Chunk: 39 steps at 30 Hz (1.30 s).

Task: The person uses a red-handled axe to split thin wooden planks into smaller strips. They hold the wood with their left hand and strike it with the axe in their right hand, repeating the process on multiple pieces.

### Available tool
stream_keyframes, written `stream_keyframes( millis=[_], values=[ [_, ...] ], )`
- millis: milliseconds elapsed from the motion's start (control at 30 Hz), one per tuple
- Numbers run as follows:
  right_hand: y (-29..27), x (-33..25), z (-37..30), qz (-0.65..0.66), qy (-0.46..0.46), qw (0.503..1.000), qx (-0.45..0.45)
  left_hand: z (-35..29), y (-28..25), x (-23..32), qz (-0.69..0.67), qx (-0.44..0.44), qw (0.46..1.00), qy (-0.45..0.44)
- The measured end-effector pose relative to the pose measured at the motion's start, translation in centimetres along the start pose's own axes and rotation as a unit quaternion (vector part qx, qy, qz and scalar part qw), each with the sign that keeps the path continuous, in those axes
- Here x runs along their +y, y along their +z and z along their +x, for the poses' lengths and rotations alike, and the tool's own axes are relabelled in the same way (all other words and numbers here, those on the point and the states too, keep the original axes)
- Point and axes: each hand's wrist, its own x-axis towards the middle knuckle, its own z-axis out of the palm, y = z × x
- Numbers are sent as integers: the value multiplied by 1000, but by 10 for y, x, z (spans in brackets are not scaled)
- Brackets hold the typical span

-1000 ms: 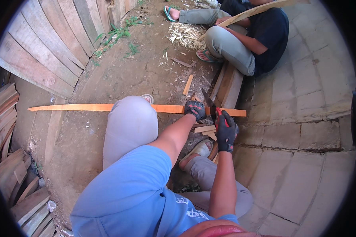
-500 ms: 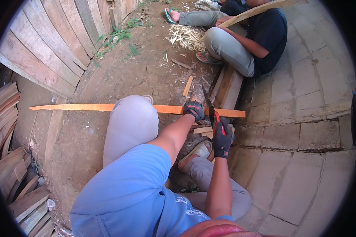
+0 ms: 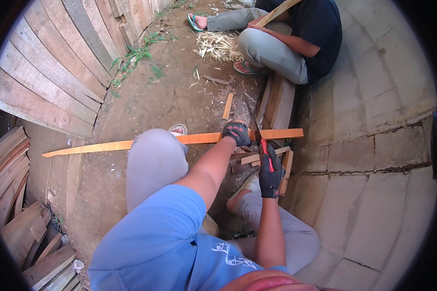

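Observation:
A long, narrow orange-brown wooden strip (image 3: 199, 138) lies crosswise in front of me, tapering toward its left end and passing over my bent left leg. My gloved left hand (image 3: 236, 133) is closed around it, near its right part. Just to the right of that hand, a handsaw (image 3: 253, 118) crosses the strip, its dark blade pointing away from me. Its red handle is gripped by my right hand (image 3: 271, 175), also in a dark glove. The depth of any cut cannot be made out.
Short wood offcuts (image 3: 285, 172) lie beside my right hand. Beyond them, a thick beam (image 3: 280, 99) runs along a block wall (image 3: 344, 150). Ahead sits another person (image 3: 296, 46) holding a wooden piece, near pale shavings (image 3: 218, 46). Stacked boards (image 3: 7, 165) stand at left, below a plank fence (image 3: 58, 63).
My right hand has drawn the saw slightly toward me relative to the strip. My left hand keeps its grip. The whole view has shifted a little, and the strip appears more slanted.

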Motion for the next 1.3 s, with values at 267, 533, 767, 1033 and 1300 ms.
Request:
stream_keyframes(
  millis=[267,533,767,1033,1300],
  values=[
    [-2,-4,3,29,-3,1000,-11,10,2,-7,-8,-15,1000,-3],
    [6,12,-21,8,-37,999,19,9,3,-5,-16,-16,1000,8],
    [16,10,-41,35,102,994,-33,14,9,-8,-6,12,1000,3],
    [11,-23,-15,-52,5,998,-22,9,19,-10,24,70,997,12],
    [9,-85,37,-106,41,993,-44,3,15,-8,22,52,998,11]
  ],
)
